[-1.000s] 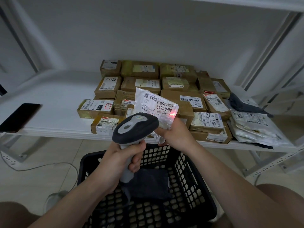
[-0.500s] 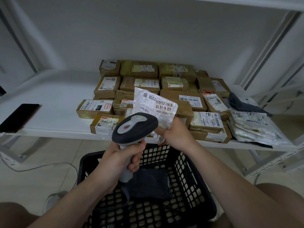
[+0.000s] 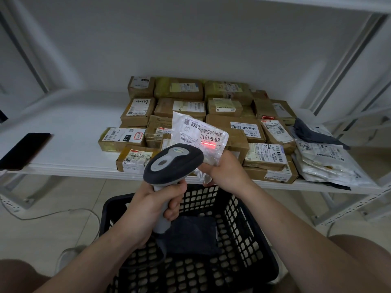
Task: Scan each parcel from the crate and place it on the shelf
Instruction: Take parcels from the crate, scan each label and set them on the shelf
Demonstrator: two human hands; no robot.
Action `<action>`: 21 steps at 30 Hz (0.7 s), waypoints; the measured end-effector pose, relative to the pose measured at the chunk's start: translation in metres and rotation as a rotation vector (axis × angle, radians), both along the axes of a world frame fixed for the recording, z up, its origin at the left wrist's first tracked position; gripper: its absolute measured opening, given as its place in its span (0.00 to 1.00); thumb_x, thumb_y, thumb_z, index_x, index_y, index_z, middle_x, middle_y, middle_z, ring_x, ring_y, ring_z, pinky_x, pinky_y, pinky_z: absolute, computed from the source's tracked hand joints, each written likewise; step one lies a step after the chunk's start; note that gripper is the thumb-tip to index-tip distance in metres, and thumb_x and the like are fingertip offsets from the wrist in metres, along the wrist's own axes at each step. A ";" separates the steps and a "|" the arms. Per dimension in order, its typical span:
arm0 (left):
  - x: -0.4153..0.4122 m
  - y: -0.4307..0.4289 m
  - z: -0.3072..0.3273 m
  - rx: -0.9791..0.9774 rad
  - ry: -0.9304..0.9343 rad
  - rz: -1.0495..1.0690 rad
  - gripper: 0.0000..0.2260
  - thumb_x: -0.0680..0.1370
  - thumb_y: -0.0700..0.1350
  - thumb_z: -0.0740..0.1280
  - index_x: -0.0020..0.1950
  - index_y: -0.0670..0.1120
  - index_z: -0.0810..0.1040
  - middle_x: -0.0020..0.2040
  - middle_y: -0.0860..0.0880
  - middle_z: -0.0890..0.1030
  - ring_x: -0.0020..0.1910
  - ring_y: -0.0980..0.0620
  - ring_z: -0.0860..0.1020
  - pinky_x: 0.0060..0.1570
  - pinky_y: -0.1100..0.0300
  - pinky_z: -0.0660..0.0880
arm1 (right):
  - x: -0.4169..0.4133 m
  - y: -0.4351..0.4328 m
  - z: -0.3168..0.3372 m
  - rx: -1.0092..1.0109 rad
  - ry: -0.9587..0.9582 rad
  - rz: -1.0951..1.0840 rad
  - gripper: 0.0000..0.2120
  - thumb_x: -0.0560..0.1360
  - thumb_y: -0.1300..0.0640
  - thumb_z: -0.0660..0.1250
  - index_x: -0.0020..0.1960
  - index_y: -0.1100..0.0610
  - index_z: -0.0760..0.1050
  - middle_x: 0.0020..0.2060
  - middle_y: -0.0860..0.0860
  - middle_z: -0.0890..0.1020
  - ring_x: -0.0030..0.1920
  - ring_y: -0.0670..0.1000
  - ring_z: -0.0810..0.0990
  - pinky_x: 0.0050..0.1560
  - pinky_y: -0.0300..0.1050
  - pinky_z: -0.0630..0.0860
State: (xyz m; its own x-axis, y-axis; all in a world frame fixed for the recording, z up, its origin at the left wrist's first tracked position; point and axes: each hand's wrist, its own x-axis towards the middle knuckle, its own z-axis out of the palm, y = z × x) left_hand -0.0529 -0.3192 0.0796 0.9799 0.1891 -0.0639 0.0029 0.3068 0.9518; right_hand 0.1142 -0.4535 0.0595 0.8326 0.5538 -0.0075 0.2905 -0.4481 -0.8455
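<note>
Two hands busy. Left hand (image 3: 152, 206) grips scanner (image 3: 173, 163) by the handle, fingers curled round. Right hand (image 3: 226, 172) clutches white bag parcel (image 3: 198, 134) by its lower end, above crate (image 3: 243, 218), in front of shelf (image 3: 80, 127). Scanner head hides parcel's lower-left corner. Small label print illegible.

black lattice crate (image 3: 249, 233), brown boxes (image 3: 179, 106), white shelf (image 3: 69, 132)

Bare shelf (image 3: 80, 132) lies open on the left, between the black phone (image 3: 24, 150) at the near left edge and the brown boxes (image 3: 179, 106), which crowd the middle from the near edge to far back. On the right end, plastic mailers (image 3: 323, 161) heap up. Above the boxes is open air. Below, the crate (image 3: 249, 229) is open-topped, with a dark bag (image 3: 190, 235) on its floor.
</note>
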 end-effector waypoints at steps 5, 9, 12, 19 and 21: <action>0.000 0.001 -0.001 0.003 -0.012 -0.006 0.13 0.67 0.49 0.74 0.41 0.41 0.77 0.28 0.46 0.66 0.23 0.53 0.64 0.25 0.61 0.64 | 0.000 0.001 -0.001 0.002 0.011 0.001 0.20 0.79 0.54 0.73 0.70 0.50 0.78 0.60 0.45 0.85 0.55 0.45 0.84 0.55 0.51 0.83; 0.000 0.002 -0.002 0.017 -0.012 0.001 0.16 0.67 0.50 0.74 0.42 0.39 0.76 0.28 0.46 0.66 0.24 0.53 0.64 0.26 0.61 0.64 | -0.002 0.002 0.001 0.010 0.032 -0.012 0.20 0.79 0.55 0.73 0.69 0.50 0.78 0.59 0.46 0.85 0.52 0.49 0.86 0.52 0.58 0.85; 0.001 0.005 -0.001 0.048 -0.011 0.055 0.18 0.67 0.50 0.74 0.45 0.37 0.76 0.28 0.45 0.67 0.24 0.52 0.64 0.26 0.61 0.64 | -0.002 0.000 0.004 0.069 0.050 -0.021 0.20 0.79 0.59 0.72 0.70 0.50 0.76 0.60 0.45 0.84 0.54 0.48 0.85 0.48 0.57 0.86; 0.004 0.015 -0.003 0.069 0.028 0.190 0.13 0.69 0.47 0.73 0.43 0.39 0.76 0.28 0.46 0.68 0.24 0.52 0.65 0.27 0.59 0.65 | 0.001 -0.009 0.011 0.144 0.112 -0.066 0.18 0.79 0.62 0.71 0.67 0.50 0.76 0.55 0.43 0.83 0.46 0.47 0.86 0.38 0.46 0.85; 0.004 0.015 -0.003 0.047 0.040 0.197 0.09 0.70 0.46 0.73 0.43 0.42 0.77 0.28 0.46 0.68 0.23 0.52 0.64 0.26 0.60 0.65 | 0.002 -0.009 0.011 0.152 0.104 -0.076 0.18 0.79 0.63 0.70 0.67 0.51 0.76 0.54 0.43 0.84 0.45 0.47 0.86 0.38 0.46 0.85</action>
